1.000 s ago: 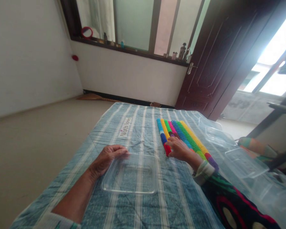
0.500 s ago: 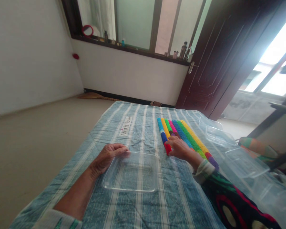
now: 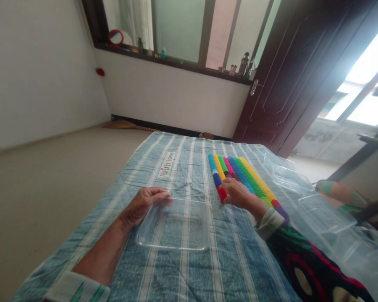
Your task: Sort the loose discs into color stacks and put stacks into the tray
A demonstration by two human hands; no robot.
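Observation:
My left hand (image 3: 149,203) pinches the top left rim of a clear plastic container (image 3: 176,248) between thumb and fingers. The container rests on a blue-and-white striped cloth, and the cloth's stripes show through it. To the right lies a row of several bright textured sticks (image 3: 245,174), banded in blue, yellow, green, pink, red and purple, side by side. My right hand (image 3: 237,193) rests over the near ends of the left-hand sticks, thumb and forefinger apart around a red end. The hand hides parts of the middle sticks.
More clear plastic containers (image 3: 326,213) stand in a line along the right side. The striped cloth (image 3: 195,167) carries the words "With love". Beyond it are a dark red door (image 3: 286,71) and a window ledge (image 3: 176,63) with bottles and a round mirror (image 3: 116,37).
Both hands, the container and the sticks hold nearly the same places. The whole view has shifted very slightly.

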